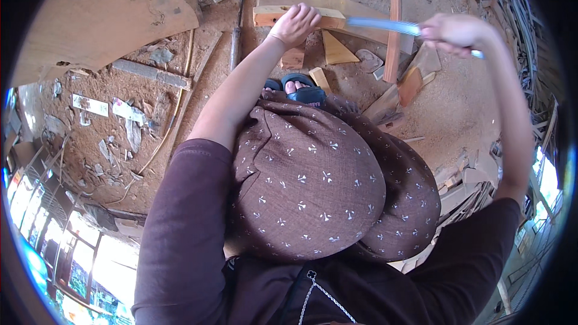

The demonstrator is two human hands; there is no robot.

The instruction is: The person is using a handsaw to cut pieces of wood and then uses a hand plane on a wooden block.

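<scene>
Under my left hand [296, 24] lies a pale, squared wooden block [330, 17] with a dark slot or hole in its top. The fingers wrap over the block and hold it down near its middle. My right hand [457, 31], slightly blurred, is closed around one end of a long, narrow, blue-grey flat strip [382, 24], like a blade; its exact kind is unclear. The strip's far end meets the block's right end, and a short bit shows below my fist. Beneath the block are a wide board [361, 5] and a short wood block [293, 57].
An upright-lying reddish wood bar [392, 39] and a triangular offcut [338, 48] lie nearby. Left of the block is a dark metal rod-like tool [235, 48]. A large plywood sheet [114, 18] fills the upper left. Wood strips are piled along the right edge.
</scene>
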